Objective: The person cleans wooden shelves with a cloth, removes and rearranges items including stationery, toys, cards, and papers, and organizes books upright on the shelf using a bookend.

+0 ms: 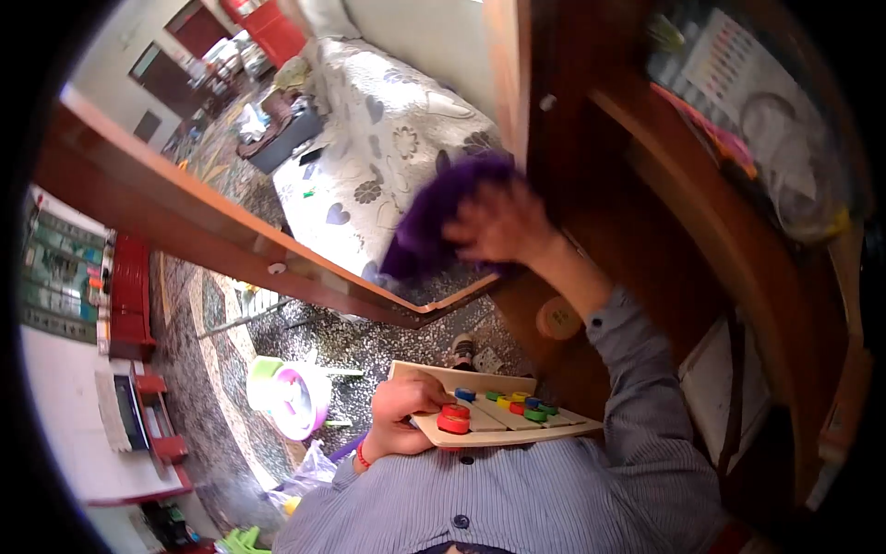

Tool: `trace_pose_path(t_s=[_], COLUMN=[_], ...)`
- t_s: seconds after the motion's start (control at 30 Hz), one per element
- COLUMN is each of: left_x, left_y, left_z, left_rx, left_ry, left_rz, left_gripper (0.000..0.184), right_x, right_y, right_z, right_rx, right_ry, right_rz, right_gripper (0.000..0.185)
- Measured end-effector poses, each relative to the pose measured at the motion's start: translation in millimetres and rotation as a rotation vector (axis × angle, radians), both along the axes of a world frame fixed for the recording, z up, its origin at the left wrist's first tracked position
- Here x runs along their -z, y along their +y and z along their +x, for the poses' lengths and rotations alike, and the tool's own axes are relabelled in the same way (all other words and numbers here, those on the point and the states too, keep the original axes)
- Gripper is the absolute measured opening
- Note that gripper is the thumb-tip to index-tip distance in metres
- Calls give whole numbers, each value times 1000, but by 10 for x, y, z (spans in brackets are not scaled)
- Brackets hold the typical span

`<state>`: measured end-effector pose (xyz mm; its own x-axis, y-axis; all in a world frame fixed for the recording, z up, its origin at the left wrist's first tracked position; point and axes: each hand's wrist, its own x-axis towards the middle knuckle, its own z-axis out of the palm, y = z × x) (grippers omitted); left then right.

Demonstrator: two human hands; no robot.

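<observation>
A wooden frame (185, 217) runs slantwise across the view and turns a corner near the middle; whether it holds glass, a mirror or an opening is hard to tell. Inside it shows a pale cover (406, 97) printed with grey flowers and hearts, with dark doors and a red piece beyond. Below the frame spreads a dark floor (378, 346), speckled with white and crossed by a paler curved band. On that floor, below the frame, stands a round pink-and-green plastic item (300, 402). A red cabinet (132, 295) lies below the frame's left part. To the frame's right are brown woodwork and a shelf (660, 148), with clear plastic and a printed sheet (729, 60) near it.

At the frame's lower right corner is a purple cloth (426, 229), deep in colour, soft and bunched. The right hand (498, 222), blurred, lies over it with fingers spread; whether it pinches any fold cannot be told.

Below the frame, against a striped shirt (544, 489), is a pale wooden board (489, 381), wider at its left end, slatted, carrying red, blue, yellow and green round pieces. The left hand (406, 406) is curled closed around its left corner.
</observation>
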<state>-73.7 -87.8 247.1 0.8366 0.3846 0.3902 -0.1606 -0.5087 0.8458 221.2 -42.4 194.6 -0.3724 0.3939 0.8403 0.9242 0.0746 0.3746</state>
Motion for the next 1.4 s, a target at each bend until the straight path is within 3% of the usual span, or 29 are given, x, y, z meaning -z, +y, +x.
trace_pose_path(t_s=[0.07,0.13,0.23,0.33,0.37,0.47,0.6,0.73,0.83,0.9,0.97,1.0,1.13,1.23,1.33,1.4], left_x=[37,92,36,24,18,67,101,181,195,170,190,176,134,164,148,67], left_y=[72,163,277,468,552,743,789,828,808,785,797,800,858,912,961,926], left_z=[71,108,51,-75,-127,-313,-500,-601,-630,-672,-640,-651,-589,-527,-526,-466], left_rx=[88,178,239,318,343,374,354,367,347,334,340,347,429,480,530,511], left_ry=[-43,-51,-38,-10,4,51,98,99,123,130,120,127,135,98,114,134], left_rz=[-19,-29,40,53,63,32,24,30,50,54,72,76,131,145,148,201], left_gripper=[26,27,29,30,30,30,31,28,31,30,30,29,28,28,28,26], right_x=[-906,-1533,-1944,-1517,-1278,-212,865,1874,2043,1928,1295,941,50,364,578,1365], right_y=[-70,13,39,61,7,95,79,184,273,288,224,180,266,553,493,591], right_z=[100,175,313,234,106,38,-172,-453,-425,-576,-713,-812,-1358,-1876,-2069,-2127], right_rx=[45,60,-16,-90,-38,1,18,341,388,249,9,-65,80,-132,-155,-183], right_ry=[221,432,346,453,541,800,1372,1494,1566,1637,1664,1654,984,697,466,650], right_rz=[-43,181,370,436,458,496,329,468,516,529,576,449,168,178,96,-189], right_gripper=[64,66,76,77,66,63,46,37,32,30,28,28,36,32,42,50])
